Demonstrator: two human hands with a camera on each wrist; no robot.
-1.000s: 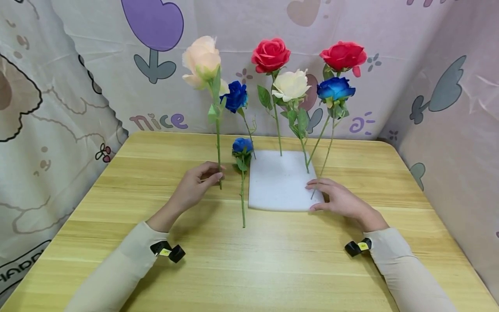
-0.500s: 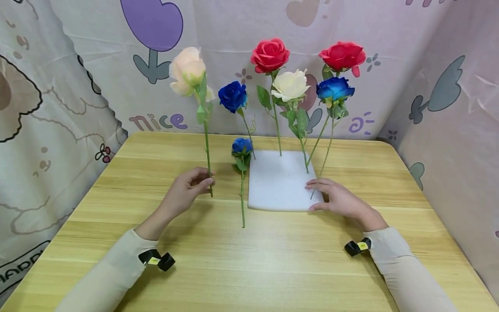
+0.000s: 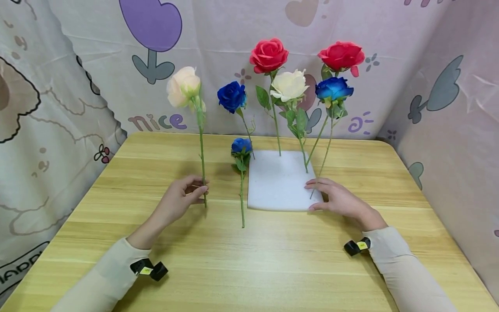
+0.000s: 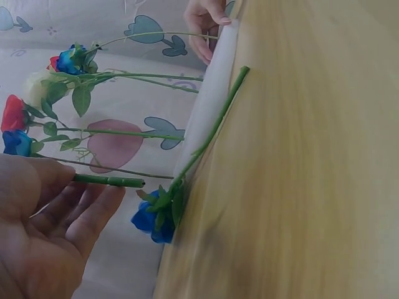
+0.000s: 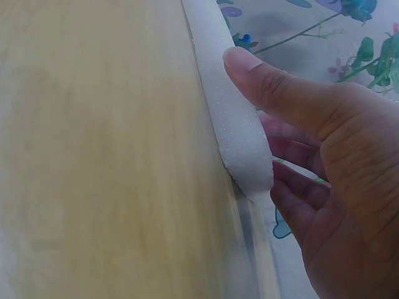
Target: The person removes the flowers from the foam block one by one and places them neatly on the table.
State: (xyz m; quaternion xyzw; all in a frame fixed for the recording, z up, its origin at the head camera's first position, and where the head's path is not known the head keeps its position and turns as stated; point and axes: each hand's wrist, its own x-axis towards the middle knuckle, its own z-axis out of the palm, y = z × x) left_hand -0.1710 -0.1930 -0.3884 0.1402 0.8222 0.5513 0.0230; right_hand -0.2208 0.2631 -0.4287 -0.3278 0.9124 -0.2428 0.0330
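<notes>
My left hand [image 3: 175,200] pinches the lower stem of a peach rose [image 3: 184,87] between thumb and fingers. The rose is upright, left of the white foam board [image 3: 274,188], and in the left wrist view its cut stem end [image 4: 126,182] pokes out past the fingertips. At the board's front right corner, my right hand [image 3: 345,199] holds the foam, thumb on the front edge and fingers along the top and side. Beside the board's left edge lies a loose blue rose [image 3: 241,146], its stem pointing toward me.
Standing in the foam are a red rose [image 3: 269,56], a white rose [image 3: 290,85], a blue rose [image 3: 231,96], another red rose [image 3: 341,56] and a two-tone blue rose [image 3: 334,89]. The wooden table [image 3: 249,268] meets a printed cloth backdrop [image 3: 218,26] behind.
My left hand has drawn the peach rose left, toward me and lower, away from the foam board. The right hand stays at the board's corner.
</notes>
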